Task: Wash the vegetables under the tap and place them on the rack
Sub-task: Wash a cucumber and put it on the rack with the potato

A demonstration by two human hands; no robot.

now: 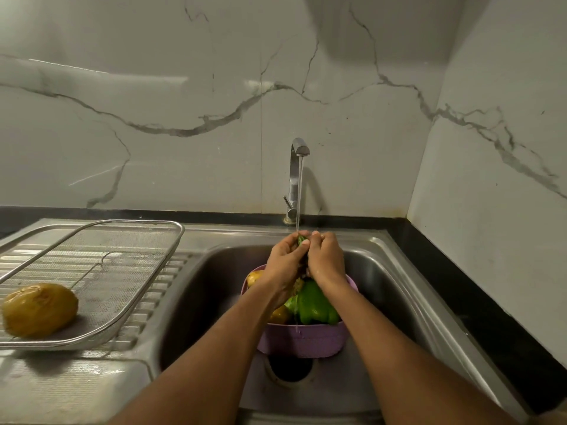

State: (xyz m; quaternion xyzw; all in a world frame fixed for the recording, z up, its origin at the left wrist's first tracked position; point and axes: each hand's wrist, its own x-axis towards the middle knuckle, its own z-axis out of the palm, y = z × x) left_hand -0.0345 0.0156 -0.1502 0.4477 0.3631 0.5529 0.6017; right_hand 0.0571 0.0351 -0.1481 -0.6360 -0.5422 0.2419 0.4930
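Water runs from the tap (299,167) at twelve o'clock onto a small green vegetable (301,240) that the left hand (283,263) and right hand (325,259) grip together over the sink (383,271). One washed potato (39,309) lies on the rack (129,240) at nine o'clock. The purple basket (302,340) below the hands holds a green pepper (314,302) and other vegetables, so most washing seems left.

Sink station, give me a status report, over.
Left hand and right hand both hold a small green vegetable under the tap. One potato racked. Nothing obstructing.
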